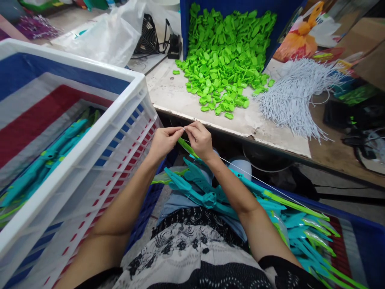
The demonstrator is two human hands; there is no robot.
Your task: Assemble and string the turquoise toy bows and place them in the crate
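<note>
My left hand (pixel 165 141) and my right hand (pixel 199 139) meet in front of the table edge, fingertips pinched together. Between them is the end of a thin white string (pixel 258 177), with a small pale tip showing at the fingers. Past my right wrist, the string runs taut down to the right, alongside a teal and green plastic piece (pixel 207 197) shaped like a toy bow. This piece lies across my lap, and one green arm (pixel 187 147) of it reaches up just below my hands. My right forearm hides part of it.
A blue bin (pixel 184 28) tipped on the table spills small green plastic parts (pixel 222 60). Beside them lies a bundle of white strings (pixel 294 96). At left stands a white crate (pixel 120 104) with teal pieces (pixel 51 152); more teal-green pieces (pixel 303 237) fill a blue container (pixel 365 245) at right.
</note>
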